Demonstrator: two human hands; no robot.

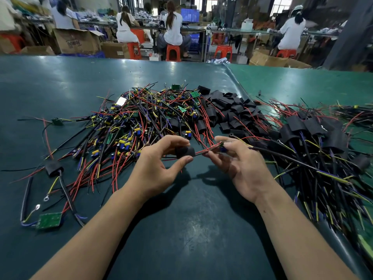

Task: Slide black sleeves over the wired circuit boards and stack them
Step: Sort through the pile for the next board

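1. Above the near middle of the green table [60,81], the left hand [155,168] pinches a black sleeve [184,152] between its thumb below and its curled fingers above.
2. Just to the right, the right hand [240,166] pinches a small circuit board [222,145] with thumb and forefinger, its other fingers loosely bent; the board is partly hidden by the fingers.
3. Red wires [203,151] run from the board into the open end of the sleeve, so the sleeve sits on the wires, apart from the board.
4. A thick black cable [282,156] leads from the right hand out toward the right.
5. Behind the hands lies a big tangled heap of bare wired boards [141,118], with red, black, yellow and blue leads.
6. Right of that heap sits a pile of empty sleeves [232,110].
7. Farther right, a stack of sleeved boards [314,128] lies with wires trailing toward the near edge.
8. On the left, a lone sleeved piece [53,168] and a loose green board [49,220] rest on the table.
9. Beyond the table, people in white sit on orange stools [173,53] with their backs turned.
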